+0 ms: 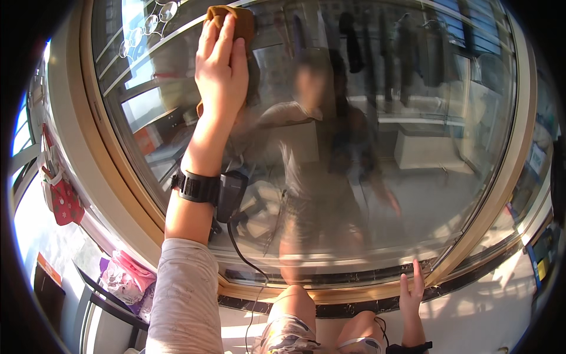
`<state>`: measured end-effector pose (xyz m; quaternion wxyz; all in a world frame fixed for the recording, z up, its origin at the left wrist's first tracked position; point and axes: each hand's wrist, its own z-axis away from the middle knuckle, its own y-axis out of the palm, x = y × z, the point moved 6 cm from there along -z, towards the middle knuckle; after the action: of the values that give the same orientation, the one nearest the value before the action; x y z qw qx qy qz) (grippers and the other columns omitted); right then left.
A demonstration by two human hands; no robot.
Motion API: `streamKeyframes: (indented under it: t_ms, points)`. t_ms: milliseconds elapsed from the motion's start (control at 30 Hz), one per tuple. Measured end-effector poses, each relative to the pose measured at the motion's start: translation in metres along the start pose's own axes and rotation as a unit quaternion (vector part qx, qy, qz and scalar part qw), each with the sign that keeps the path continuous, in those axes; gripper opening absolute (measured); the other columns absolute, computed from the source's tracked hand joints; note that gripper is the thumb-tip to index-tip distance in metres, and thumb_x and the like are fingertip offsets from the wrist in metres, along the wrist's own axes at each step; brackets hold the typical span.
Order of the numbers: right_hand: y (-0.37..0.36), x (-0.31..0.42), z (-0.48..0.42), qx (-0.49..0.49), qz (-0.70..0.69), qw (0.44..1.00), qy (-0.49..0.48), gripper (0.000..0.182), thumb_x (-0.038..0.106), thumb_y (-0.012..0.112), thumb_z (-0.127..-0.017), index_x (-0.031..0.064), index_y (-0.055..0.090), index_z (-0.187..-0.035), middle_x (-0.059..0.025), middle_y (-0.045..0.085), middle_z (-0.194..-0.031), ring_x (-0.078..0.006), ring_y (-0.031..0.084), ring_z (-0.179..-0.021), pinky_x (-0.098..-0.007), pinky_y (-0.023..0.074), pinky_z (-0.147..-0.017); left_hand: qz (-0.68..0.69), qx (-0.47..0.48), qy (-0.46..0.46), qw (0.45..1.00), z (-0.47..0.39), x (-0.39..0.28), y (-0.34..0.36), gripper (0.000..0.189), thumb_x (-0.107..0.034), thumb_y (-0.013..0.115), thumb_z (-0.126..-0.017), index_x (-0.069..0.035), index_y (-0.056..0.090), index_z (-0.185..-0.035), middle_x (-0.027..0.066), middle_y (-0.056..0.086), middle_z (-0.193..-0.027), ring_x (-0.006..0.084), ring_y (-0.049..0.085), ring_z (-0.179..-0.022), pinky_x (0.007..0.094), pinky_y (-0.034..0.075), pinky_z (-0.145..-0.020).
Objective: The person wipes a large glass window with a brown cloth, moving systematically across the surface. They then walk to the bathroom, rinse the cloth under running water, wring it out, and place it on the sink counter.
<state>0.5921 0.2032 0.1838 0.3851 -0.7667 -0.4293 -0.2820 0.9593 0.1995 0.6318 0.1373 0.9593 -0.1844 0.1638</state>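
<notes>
My left hand (223,66) presses a folded brown cloth (243,26) flat against the upper left part of a glass door panel (336,186). The cloth shows above the fingers, with a bit of its edge by the wrist. On that forearm sits a black strap with a small black box (232,197) and a cable. Low on the right, my right hand (411,285) is raised with fingers apart and holds nothing, near the bottom of the door frame. The glass reflects a person and hanging clothes.
The gold-coloured door frame (468,256) curves round the glass. At the left hangs a red patterned bag (66,203); below it, pink and white packages (128,276) lie by a dark-edged stand (112,303). My knees are close to the lower frame. The cable (253,309) hangs beside them.
</notes>
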Motion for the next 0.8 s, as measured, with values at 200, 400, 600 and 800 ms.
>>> streamKeyframes:
  t_ms: [200, 400, 600, 800]
  points:
    - [0.009, 0.029, -0.004, -0.020, -0.082, 0.996, 0.004, 0.047, 0.008, 0.055, -0.089, -0.0039, 0.042, -0.132, -0.0181, 0.047, -0.133, -0.0297, 0.043, -0.125, -0.0372, 0.0313, -0.105, 0.320, 0.312, 0.192, 0.874, 0.237, -0.253, 0.072, 0.042, -0.010, 0.056, -0.074, -0.006, 0.061, -0.115, 0.0104, 0.057, -0.114, 0.0261, 0.055, -0.109, 0.0360, 0.045, -0.096]
    - [-0.002, 0.056, 0.004, -0.044, -0.055, 0.995, -0.064, 0.048, 0.003, 0.057, -0.086, -0.0050, 0.043, -0.131, -0.0202, 0.051, -0.127, -0.0330, 0.049, -0.118, -0.0383, 0.0376, -0.100, 0.430, 0.435, 0.104, 0.784, 0.213, -0.251, 0.066, 0.039, -0.011, 0.056, -0.077, -0.005, 0.059, -0.115, 0.0131, 0.056, -0.117, 0.0287, 0.055, -0.109, 0.0366, 0.047, -0.093]
    - [-0.023, 0.036, -0.034, -0.074, -0.051, 0.994, -0.069, 0.049, 0.005, 0.056, -0.087, -0.0034, 0.042, -0.133, -0.0189, 0.048, -0.132, -0.0294, 0.045, -0.123, -0.0372, 0.0338, -0.104, -0.024, 0.005, 0.089, 0.996, -0.040, -0.058, 0.044, 0.035, -0.003, 0.057, -0.081, -0.010, 0.063, -0.115, 0.0175, 0.058, -0.116, 0.0349, 0.057, -0.104, 0.0393, 0.049, -0.086]
    - [-0.042, 0.031, -0.067, -0.125, -0.092, 0.985, -0.074, 0.053, 0.007, 0.055, -0.088, -0.0071, 0.036, -0.135, -0.0198, 0.045, -0.135, -0.0303, 0.042, -0.126, -0.0376, 0.0297, -0.106, 0.018, 0.179, 0.106, 0.978, -0.001, -0.166, 0.135, 0.039, -0.007, 0.059, -0.074, -0.008, 0.062, -0.114, 0.0149, 0.059, -0.111, 0.0327, 0.059, -0.100, 0.0379, 0.050, -0.083]
